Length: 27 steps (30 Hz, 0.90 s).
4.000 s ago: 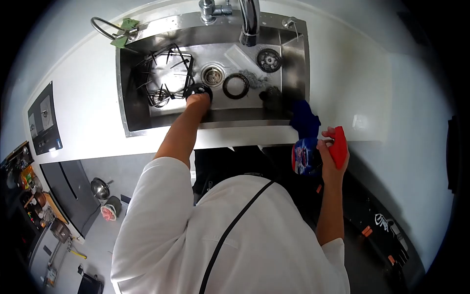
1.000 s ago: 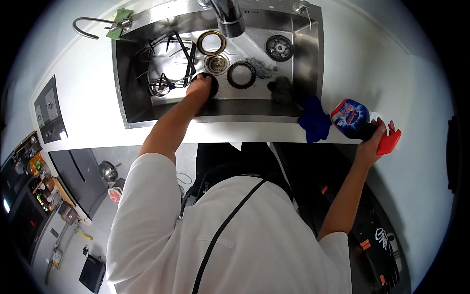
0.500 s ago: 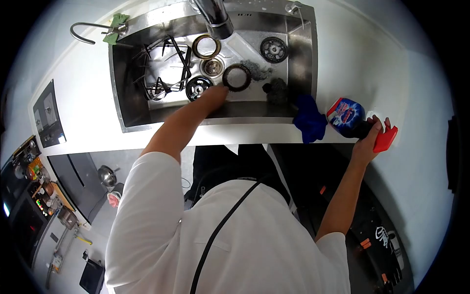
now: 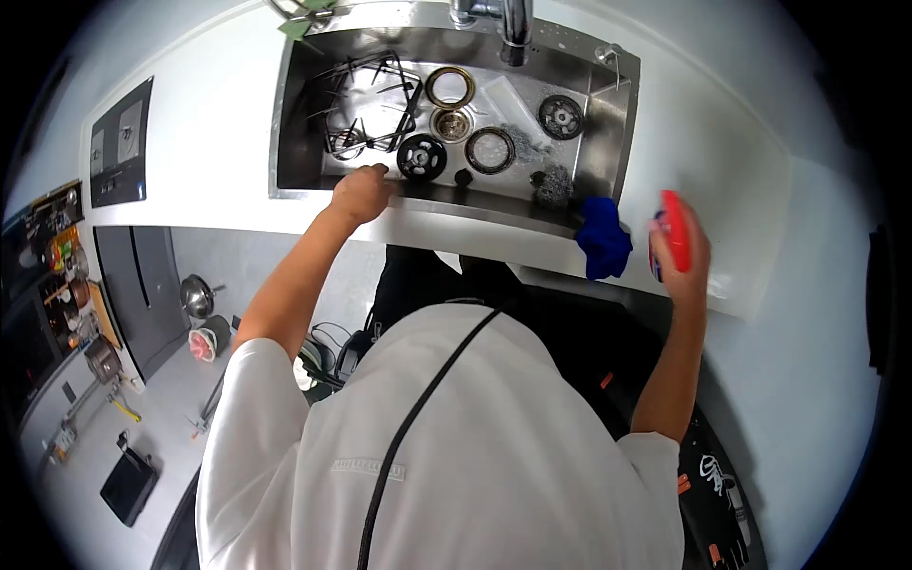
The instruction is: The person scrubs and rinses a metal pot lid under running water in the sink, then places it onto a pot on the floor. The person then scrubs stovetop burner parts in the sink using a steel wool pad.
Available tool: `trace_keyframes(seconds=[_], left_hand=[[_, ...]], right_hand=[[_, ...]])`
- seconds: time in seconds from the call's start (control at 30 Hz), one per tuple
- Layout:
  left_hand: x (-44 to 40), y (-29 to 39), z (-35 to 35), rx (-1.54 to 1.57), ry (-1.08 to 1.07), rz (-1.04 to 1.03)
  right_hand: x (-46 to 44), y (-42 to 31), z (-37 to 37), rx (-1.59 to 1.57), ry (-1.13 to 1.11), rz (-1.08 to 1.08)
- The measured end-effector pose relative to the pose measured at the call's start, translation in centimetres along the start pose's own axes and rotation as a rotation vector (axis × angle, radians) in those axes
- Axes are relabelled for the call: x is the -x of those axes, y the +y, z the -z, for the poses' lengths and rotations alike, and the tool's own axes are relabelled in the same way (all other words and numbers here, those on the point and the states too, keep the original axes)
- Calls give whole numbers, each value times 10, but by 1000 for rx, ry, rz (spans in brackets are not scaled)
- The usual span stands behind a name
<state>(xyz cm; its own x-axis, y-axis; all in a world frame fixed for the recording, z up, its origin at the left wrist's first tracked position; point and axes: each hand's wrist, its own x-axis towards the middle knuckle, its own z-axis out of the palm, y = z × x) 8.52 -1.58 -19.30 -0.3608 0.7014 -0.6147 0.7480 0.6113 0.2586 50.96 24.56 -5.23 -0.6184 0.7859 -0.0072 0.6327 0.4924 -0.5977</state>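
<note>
**Right hand gripping the bottle, left hand reaching to the sink's front rim**

Through the head camera, I am keeping my right hand (image 4: 691, 249) closed around the red top of the bottle (image 4: 656, 249), over the tabletop (image 4: 731, 204) to the right of the sink (image 4: 608, 138). The hand is hiding much of the bottle, so I cannot tell whether its base is touching the tabletop. The blue cloth (image 4: 603, 239) is lying between the bottle and the sink's front right corner.

My left hand (image 4: 361, 195) is reaching to the sink's front rim with its fingers bent. A small dark piece (image 4: 381, 168) is showing at the fingertips, but I cannot tell whether they are gripping it. The black disc (image 4: 422, 174) is lying in the sink just beside them.

The grate (image 4: 415, 112) is sitting at the sink's left end. The gold ring (image 4: 449, 104) is resting just behind the drain (image 4: 451, 125), and the dark ring (image 4: 490, 170) is lying to the drain's right. Farther right, the second disc (image 4: 560, 117) is lying behind the scrubber (image 4: 553, 188). The faucet (image 4: 516, 33) is standing over the back edge.
</note>
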Motion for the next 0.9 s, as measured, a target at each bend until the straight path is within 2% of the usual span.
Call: trace_keyframes(seconds=[0.07, 0.13, 0.2, 0.23, 0.33, 0.37, 0.43, 0.5, 0.6, 0.63, 0.77, 0.9], left_hand=[[24, -5, -1, -102, -13, 44], [43, -6, -8, -253, -64, 110], [56, -5, -12, -406, -112, 90], [56, -14, -20, -454, -111, 47], [48, -46, -43, -493, 6, -72], [48, -56, -50, -486, 59, -109], [52, -56, -42, -383, -34, -188], [57, -43, -28, -338, -91, -241], [43, -41, -48, -365, -66, -290], [51, -22, -27, -393, -154, -243], [47, -13, -26, -389, -243, -231], [40, -27, -39, -390, -209, -269]], right_hand=[[-17, -43, -13, -88, -263, 124], [-32, -75, -30, 31, -489, 277], [-46, -100, -58, 12, -660, 341], [-51, -99, -81, -116, -659, 447], [-57, -104, -141, -150, -678, 593], [-59, -113, -151, -76, -750, 565], [-64, -137, -166, 74, -889, 506], [-67, -143, -189, 189, -927, 504], [-74, -140, -217, 279, -923, 491], [-76, -139, -223, 276, -901, 482], [-80, -132, -239, 299, -881, 483], [-83, -118, -258, 411, -850, 449]])
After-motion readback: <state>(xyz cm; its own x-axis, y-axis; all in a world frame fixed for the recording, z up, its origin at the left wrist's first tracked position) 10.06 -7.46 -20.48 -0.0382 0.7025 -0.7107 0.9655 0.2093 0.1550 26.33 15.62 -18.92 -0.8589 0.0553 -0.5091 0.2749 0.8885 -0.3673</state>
